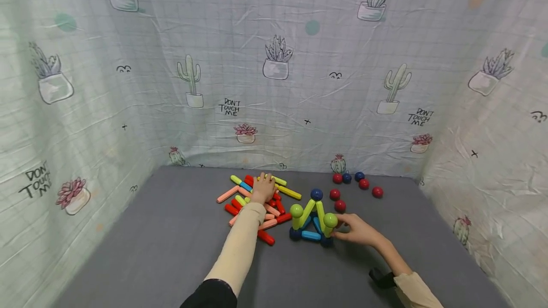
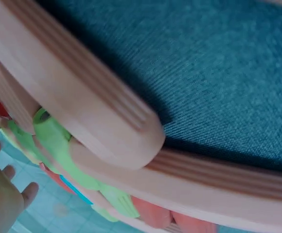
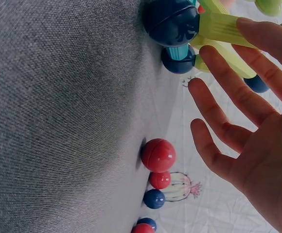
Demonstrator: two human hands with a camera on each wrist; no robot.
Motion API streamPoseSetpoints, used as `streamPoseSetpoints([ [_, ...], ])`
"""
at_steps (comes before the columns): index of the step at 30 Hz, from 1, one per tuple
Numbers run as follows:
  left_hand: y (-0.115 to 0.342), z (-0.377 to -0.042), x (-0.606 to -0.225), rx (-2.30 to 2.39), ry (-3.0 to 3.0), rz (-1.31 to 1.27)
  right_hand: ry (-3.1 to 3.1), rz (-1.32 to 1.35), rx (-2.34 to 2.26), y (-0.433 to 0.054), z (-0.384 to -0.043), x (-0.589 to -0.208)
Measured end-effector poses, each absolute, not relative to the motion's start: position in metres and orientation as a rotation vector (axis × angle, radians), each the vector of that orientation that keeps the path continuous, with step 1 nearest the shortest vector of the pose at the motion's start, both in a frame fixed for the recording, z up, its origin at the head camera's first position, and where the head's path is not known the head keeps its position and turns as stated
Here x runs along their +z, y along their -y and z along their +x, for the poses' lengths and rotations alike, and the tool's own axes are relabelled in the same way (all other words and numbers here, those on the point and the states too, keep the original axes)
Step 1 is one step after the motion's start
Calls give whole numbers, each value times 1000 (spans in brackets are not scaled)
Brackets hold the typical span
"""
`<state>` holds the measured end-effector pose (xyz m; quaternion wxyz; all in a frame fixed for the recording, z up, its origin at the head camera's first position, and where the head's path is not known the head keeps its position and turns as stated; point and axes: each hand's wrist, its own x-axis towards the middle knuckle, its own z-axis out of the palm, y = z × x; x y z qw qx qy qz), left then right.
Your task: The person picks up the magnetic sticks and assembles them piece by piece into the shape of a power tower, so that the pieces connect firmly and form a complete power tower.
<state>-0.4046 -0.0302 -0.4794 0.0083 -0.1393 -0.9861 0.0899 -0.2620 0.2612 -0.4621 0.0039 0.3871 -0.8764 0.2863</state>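
Note:
A magnetic stick-and-ball frame stands on the table, with light blue rods (image 1: 311,235) and dark blue balls at its base. Yellow-green rods (image 1: 321,214) rise from it, two topped by yellow-green balls (image 1: 296,211), while two slanted ones meet under a dark blue ball (image 1: 316,195). My right hand (image 1: 357,229) pinches the front right upright rod (image 3: 223,28) between thumb and index finger, the other fingers extended. Over a loose pile of rods reaches my left hand (image 1: 264,188), its fingers spread in the left wrist view beside salmon rods (image 2: 82,87) and green rods (image 2: 53,141).
Salmon, red, yellow and blue rods spread around the left hand, including a red rod (image 1: 266,237) at the near edge of the pile. Behind the frame lie red balls (image 1: 377,192) and dark blue balls (image 1: 359,176). A cactus-print curtain (image 1: 308,84) surrounds the grey table (image 1: 141,251).

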Motion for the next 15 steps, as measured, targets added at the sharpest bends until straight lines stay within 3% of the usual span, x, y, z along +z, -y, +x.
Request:
streamPoseSetpoints([
  [15, 27, -408, -475, 204, 3019, -615, 2766, 1194, 932, -262, -260, -459],
])
